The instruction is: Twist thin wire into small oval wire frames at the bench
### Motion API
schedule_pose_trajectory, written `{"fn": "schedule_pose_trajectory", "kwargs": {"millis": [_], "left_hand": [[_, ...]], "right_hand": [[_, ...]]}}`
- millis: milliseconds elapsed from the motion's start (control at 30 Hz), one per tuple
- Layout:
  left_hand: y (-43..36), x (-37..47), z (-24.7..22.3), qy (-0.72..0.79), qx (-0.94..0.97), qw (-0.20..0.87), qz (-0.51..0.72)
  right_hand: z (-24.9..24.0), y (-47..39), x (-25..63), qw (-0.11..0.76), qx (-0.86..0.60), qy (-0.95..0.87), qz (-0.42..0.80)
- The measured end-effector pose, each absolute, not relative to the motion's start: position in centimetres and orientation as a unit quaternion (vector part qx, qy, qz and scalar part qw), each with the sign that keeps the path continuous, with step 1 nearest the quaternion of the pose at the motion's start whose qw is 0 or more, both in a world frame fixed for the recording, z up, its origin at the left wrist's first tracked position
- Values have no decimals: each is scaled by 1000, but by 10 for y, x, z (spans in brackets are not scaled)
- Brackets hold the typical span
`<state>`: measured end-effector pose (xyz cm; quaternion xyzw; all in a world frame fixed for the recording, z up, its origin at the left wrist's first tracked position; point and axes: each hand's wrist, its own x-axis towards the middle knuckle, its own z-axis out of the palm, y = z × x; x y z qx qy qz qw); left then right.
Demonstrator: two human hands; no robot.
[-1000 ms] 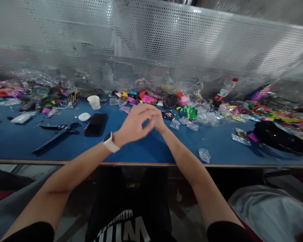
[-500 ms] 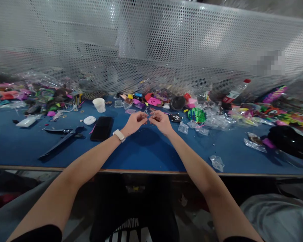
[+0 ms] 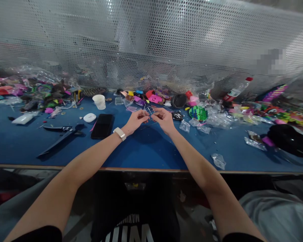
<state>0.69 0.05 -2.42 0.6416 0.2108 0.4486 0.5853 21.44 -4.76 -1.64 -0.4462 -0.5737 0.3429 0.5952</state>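
Over the blue table [image 3: 143, 156], at the frame's middle, my left hand [image 3: 136, 121] and right hand [image 3: 165, 120] pinch, with fingertips [image 3: 145, 118] nearly together, a thin strand [image 3: 149, 110] crossing above them, so I judge the work half-way, but how much is left I cannot tell.

- Blue table [image 3: 141, 159], matte top, pale front edge
- Far left: jumbled heap [image 3: 44, 95]; white packet [image 3: 23, 118] before it
- Left: dark tool [image 3: 63, 139], white case [image 3: 89, 117], upright cup [image 3: 99, 102], black phone [image 3: 102, 126] lying flat
- Right: clear bag [image 3: 219, 161] near the edge, brown packet [image 3: 255, 137], glossy black thing [image 3: 285, 138]
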Motion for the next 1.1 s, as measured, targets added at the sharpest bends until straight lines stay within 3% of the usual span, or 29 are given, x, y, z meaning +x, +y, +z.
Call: {"fn": "schedule_pose_trajectory", "kwargs": {"millis": [1100], "left_hand": [[13,-4,-25,230,638,503,536]], "right_hand": [[-10,-57,207,568,-450,-610,321]]}}
